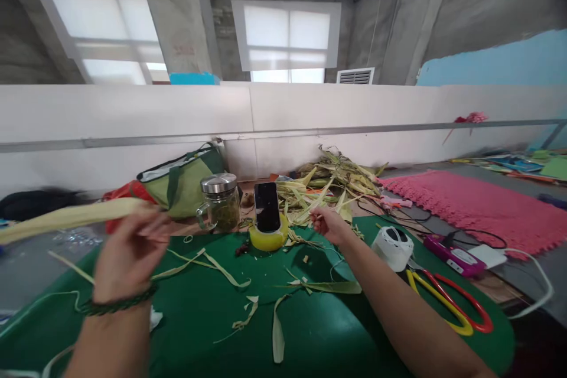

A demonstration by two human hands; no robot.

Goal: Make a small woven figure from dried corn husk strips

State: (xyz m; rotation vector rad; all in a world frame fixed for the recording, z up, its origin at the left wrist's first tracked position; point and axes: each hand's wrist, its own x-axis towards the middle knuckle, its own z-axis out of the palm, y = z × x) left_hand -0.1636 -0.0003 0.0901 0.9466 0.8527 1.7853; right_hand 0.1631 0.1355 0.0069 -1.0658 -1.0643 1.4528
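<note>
My left fingers [148, 223] grip a pale husk strip [75, 217], raised and jutting left; too sharp a tug could tear it. I can't tell whether my right fingers [318, 218], near the husk heap [330, 174], hold any.

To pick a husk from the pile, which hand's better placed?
Right, I'd say: the right hand is near the husk pile, though I can't tell whether it holds anything. The left hand is farther off, blurred, and apparently holding a long pale strip.
</note>
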